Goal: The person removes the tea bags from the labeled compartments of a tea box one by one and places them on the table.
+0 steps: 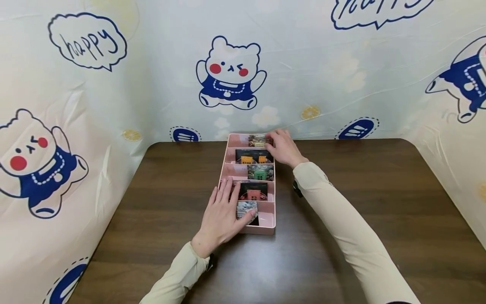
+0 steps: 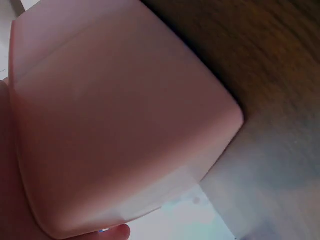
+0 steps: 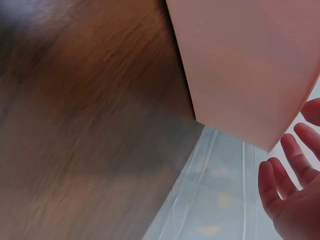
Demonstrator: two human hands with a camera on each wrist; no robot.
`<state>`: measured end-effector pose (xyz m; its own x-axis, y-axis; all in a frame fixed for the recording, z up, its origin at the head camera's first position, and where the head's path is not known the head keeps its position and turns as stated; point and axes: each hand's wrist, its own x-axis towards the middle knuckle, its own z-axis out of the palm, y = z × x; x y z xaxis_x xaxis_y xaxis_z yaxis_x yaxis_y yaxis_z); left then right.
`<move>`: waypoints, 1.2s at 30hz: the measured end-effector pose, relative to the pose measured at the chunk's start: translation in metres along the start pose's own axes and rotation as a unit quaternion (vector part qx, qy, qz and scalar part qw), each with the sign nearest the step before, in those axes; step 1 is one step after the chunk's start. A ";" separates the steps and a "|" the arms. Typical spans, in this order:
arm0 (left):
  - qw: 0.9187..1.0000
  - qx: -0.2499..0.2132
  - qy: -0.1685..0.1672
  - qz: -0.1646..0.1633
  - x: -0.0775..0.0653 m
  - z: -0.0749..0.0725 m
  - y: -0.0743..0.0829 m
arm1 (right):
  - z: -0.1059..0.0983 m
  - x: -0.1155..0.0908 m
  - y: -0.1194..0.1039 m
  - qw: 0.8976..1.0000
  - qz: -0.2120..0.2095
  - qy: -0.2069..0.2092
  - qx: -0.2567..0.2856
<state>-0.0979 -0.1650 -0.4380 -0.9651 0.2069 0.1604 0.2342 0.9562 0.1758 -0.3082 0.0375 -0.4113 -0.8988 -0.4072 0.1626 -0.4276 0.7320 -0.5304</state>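
Note:
A long pink divided box (image 1: 262,231) lies lengthwise away from me, with picture cards in its compartments. My left hand (image 1: 220,215) rests over its near left side, fingers straight, the thumb above a grey-white card (image 1: 246,207). Ahead of that sit a dark card with a red house (image 1: 254,194), a card with a green house (image 1: 260,174) and a dark card with orange houses (image 1: 247,158). At the far right corner, my right hand (image 1: 284,147) reaches beside the farthest card (image 1: 256,140). In the right wrist view its fingers (image 3: 295,155) are spread and loosely bent near the rim.
The box stands on a brown wooden table (image 1: 163,190), its far end close to a printed cloth backdrop (image 1: 303,76). In the left wrist view, the pink side wall (image 2: 115,120) fills most of the picture.

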 end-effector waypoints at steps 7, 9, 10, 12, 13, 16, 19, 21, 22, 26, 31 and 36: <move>1.000 0.005 -0.005 -0.001 0.001 0.001 0.000 | 0.004 0.006 -0.002 1.000 0.003 0.002 -0.020; 1.000 0.005 -0.005 -0.001 0.001 0.001 0.000 | 0.004 0.007 -0.002 1.000 0.006 0.002 -0.022; 1.000 0.004 -0.004 -0.001 0.001 0.001 0.000 | 0.004 0.007 -0.002 1.000 0.007 0.003 -0.023; 1.000 0.003 -0.004 -0.001 0.002 0.000 0.000 | 0.003 0.008 -0.002 1.000 0.009 0.005 -0.026; 1.000 0.003 -0.003 -0.002 0.002 0.000 0.000 | 0.003 0.009 -0.002 1.000 0.009 0.005 -0.028; 1.000 0.003 -0.002 -0.005 0.002 0.000 0.000 | 0.003 0.010 -0.001 0.999 0.011 0.004 -0.032; 1.000 0.001 -0.003 -0.008 0.003 -0.001 -0.001 | 0.003 0.011 -0.001 0.999 0.014 0.001 -0.031; 1.000 -0.001 -0.006 -0.010 0.003 -0.001 -0.001 | 0.003 0.012 0.000 0.999 0.017 0.002 -0.029; 1.000 -0.002 -0.008 -0.011 0.003 -0.001 -0.001 | 0.003 0.013 0.000 0.999 0.018 0.002 -0.027; 1.000 -0.008 -0.017 -0.013 0.004 -0.002 -0.001 | 0.004 0.013 0.000 0.999 0.022 0.004 -0.026; 1.000 -0.010 -0.018 -0.015 0.002 -0.002 -0.002 | 0.005 0.012 0.001 1.000 0.017 0.004 -0.024; 1.000 -0.014 -0.017 -0.015 0.001 -0.001 -0.002 | 0.006 0.011 0.001 1.000 0.019 -0.001 -0.013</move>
<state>-0.0989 -0.1665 -0.4376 -0.9750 0.1855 0.1222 0.2079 0.9559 0.2073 -0.3181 0.0307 -0.4155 -0.9139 -0.3801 0.1423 -0.3964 0.7608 -0.5138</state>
